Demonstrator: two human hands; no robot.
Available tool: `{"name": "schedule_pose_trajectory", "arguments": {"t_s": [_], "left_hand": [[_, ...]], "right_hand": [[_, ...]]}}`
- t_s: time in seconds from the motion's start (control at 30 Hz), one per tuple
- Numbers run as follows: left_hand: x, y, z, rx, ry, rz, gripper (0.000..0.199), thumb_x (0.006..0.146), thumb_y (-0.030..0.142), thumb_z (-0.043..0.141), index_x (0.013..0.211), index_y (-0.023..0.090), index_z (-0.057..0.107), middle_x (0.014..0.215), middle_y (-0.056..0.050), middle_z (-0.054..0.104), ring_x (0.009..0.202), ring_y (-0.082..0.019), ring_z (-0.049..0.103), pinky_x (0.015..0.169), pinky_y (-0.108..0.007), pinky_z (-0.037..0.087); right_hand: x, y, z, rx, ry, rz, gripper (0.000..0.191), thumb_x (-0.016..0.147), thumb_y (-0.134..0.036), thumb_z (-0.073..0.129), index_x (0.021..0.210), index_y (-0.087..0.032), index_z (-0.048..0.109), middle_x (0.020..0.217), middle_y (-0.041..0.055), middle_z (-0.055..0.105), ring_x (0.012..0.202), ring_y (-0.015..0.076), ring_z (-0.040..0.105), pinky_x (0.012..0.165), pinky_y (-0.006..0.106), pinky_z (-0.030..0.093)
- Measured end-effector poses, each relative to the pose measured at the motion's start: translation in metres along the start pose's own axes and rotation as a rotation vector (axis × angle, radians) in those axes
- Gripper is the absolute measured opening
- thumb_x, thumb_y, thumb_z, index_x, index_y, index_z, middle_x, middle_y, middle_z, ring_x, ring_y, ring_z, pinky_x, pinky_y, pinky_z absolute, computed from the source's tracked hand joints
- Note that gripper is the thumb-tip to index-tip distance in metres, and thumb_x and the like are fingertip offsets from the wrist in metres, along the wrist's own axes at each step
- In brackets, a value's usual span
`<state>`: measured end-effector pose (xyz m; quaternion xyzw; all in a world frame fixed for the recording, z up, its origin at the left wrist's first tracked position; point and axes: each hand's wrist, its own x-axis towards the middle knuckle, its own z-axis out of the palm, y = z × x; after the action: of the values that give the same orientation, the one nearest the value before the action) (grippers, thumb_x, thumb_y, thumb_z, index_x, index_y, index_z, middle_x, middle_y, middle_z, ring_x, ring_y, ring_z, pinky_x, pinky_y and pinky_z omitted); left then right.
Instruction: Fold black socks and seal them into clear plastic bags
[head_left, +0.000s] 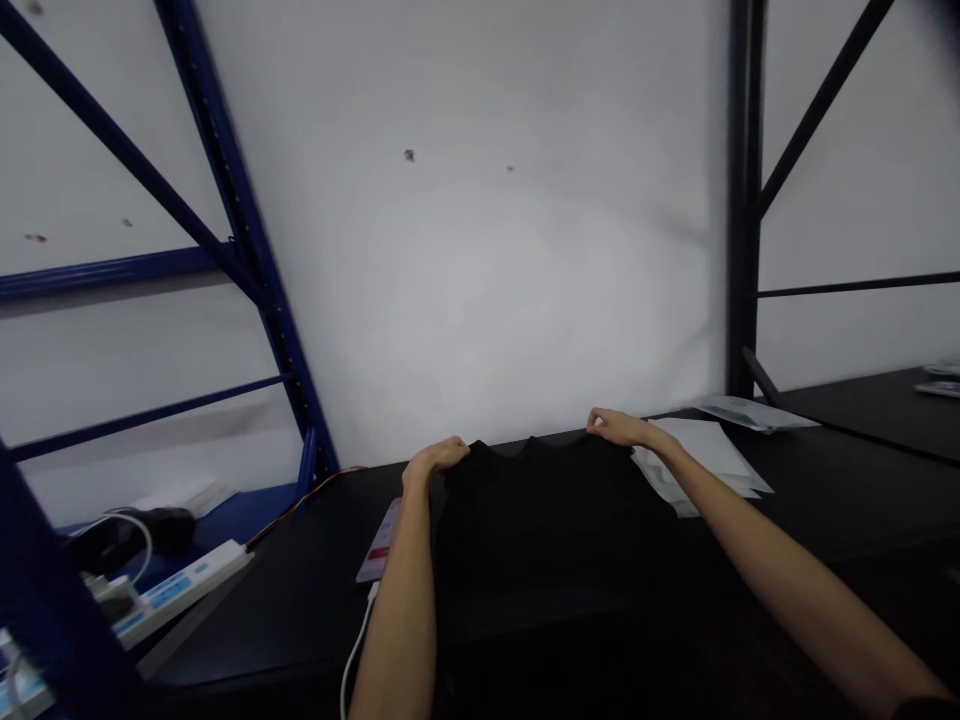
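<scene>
Head view: left hand [444,456] and right hand [616,428] pinch cloth [540,510] by top edge, well apart — spreading step, seemingly; next move likely calls for even tension.

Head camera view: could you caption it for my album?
A left hand and right hand hold a black cloth by its far edge at a black table.

Phone [378,548] left of cloth [551,530] (papers [712,445] right)

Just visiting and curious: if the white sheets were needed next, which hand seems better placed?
Likely the right hand, beside the white sheets, though it appears to pinch the black cloth. The left hand, also gripping the cloth, is farther away.
</scene>
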<state>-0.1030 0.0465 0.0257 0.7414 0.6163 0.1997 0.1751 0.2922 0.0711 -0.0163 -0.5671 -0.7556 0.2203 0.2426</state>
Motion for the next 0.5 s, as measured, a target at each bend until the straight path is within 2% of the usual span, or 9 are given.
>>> {"name": "schedule_pose_trajectory", "arguments": {"t_s": [0.07, 0.1, 0.2, 0.27, 0.3, 0.33, 0.4, 0.47, 0.5], "left_hand": [[0.001, -0.003, 0.001, 0.046, -0.105, -0.111, 0.013, 0.068, 0.033, 0.064, 0.074, 0.021, 0.062, 0.058, -0.002, 0.060, 0.056, -0.020, 0.058, 0.056, -0.032, 0.046], [0.002, -0.004, 0.001, 0.067, -0.155, -0.162, 0.015, 0.068, 0.031, 0.064, 0.079, 0.021, 0.063, 0.062, -0.002, 0.063, 0.058, -0.021, 0.060, 0.057, -0.032, 0.048], [0.003, -0.002, -0.002, 0.142, -0.218, -0.233, 0.033, 0.071, 0.032, 0.063, 0.102, 0.022, 0.061, 0.084, -0.006, 0.072, 0.074, -0.025, 0.068, 0.065, -0.034, 0.052], [0.004, 0.003, -0.006, 0.189, -0.192, -0.206, 0.042, 0.076, 0.036, 0.062, 0.116, 0.023, 0.057, 0.108, -0.010, 0.073, 0.095, -0.026, 0.069, 0.076, -0.034, 0.053], [0.004, 0.005, -0.008, 0.202, -0.168, -0.177, 0.044, 0.078, 0.038, 0.061, 0.119, 0.024, 0.055, 0.119, -0.011, 0.070, 0.104, -0.026, 0.067, 0.081, -0.033, 0.052], [0.005, 0.008, -0.009, 0.200, -0.153, -0.136, 0.045, 0.080, 0.040, 0.061, 0.122, 0.024, 0.055, 0.128, -0.011, 0.067, 0.111, -0.025, 0.064, 0.086, -0.032, 0.051], [0.005, 0.013, -0.010, 0.162, -0.183, -0.039, 0.049, 0.082, 0.046, 0.061, 0.126, 0.025, 0.055, 0.136, -0.009, 0.062, 0.117, -0.024, 0.061, 0.091, -0.030, 0.049], [0.006, 0.016, -0.007, 0.124, -0.253, 0.055, 0.059, 0.079, 0.053, 0.066, 0.131, 0.027, 0.055, 0.136, -0.008, 0.062, 0.117, -0.024, 0.062, 0.091, -0.030, 0.049], [0.007, 0.016, -0.005, 0.124, -0.285, 0.079, 0.067, 0.074, 0.055, 0.071, 0.133, 0.027, 0.055, 0.136, -0.009, 0.062, 0.116, -0.026, 0.062, 0.091, -0.032, 0.049]], "right_hand": [[0.000, 0.003, 0.001, -0.122, -0.039, 0.076, 0.023, 0.091, -0.040, 0.058, 0.100, -0.019, 0.060, 0.083, 0.0072, 0.068, 0.058, 0.0161, 0.057, 0.052, 0.029, 0.045], [0.000, 0.002, 0.000, -0.195, -0.021, 0.056, 0.024, 0.092, -0.041, 0.059, 0.099, -0.019, 0.062, 0.087, 0.0090, 0.069, 0.063, 0.0181, 0.060, 0.056, 0.030, 0.047], [-0.008, -0.009, -0.007, -0.367, 0.123, -0.148, 0.026, 0.095, -0.042, 0.056, 0.101, -0.019, 0.067, 0.101, 0.0125, 0.069, 0.086, 0.0234, 0.064, 0.074, 0.034, 0.049], [-0.017, -0.022, -0.014, -0.343, 0.178, -0.300, 0.032, 0.098, -0.046, 0.052, 0.103, -0.019, 0.068, 0.104, 0.0123, 0.069, 0.092, 0.0237, 0.062, 0.080, 0.035, 0.048], [-0.022, -0.028, -0.017, -0.285, 0.150, -0.357, 0.036, 0.099, -0.050, 0.050, 0.103, -0.019, 0.069, 0.103, 0.0113, 0.068, 0.091, 0.0229, 0.061, 0.080, 0.034, 0.048], [-0.026, -0.034, -0.020, -0.215, 0.076, -0.393, 0.040, 0.098, -0.055, 0.050, 0.102, -0.020, 0.069, 0.100, 0.0097, 0.068, 0.088, 0.0217, 0.061, 0.077, 0.033, 0.047], [-0.033, -0.041, -0.021, -0.101, -0.160, -0.404, 0.047, 0.094, -0.064, 0.054, 0.104, -0.021, 0.070, 0.093, 0.0064, 0.068, 0.080, 0.0195, 0.059, 0.068, 0.030, 0.046], [-0.034, -0.042, -0.017, -0.073, -0.367, -0.359, 0.053, 0.083, -0.070, 0.066, 0.106, -0.023, 0.070, 0.091, 0.0043, 0.067, 0.077, 0.0184, 0.058, 0.062, 0.028, 0.043], [-0.033, -0.040, -0.013, -0.087, -0.422, -0.332, 0.056, 0.076, -0.070, 0.073, 0.106, -0.023, 0.071, 0.093, 0.0040, 0.067, 0.078, 0.0185, 0.059, 0.062, 0.027, 0.043]]}}
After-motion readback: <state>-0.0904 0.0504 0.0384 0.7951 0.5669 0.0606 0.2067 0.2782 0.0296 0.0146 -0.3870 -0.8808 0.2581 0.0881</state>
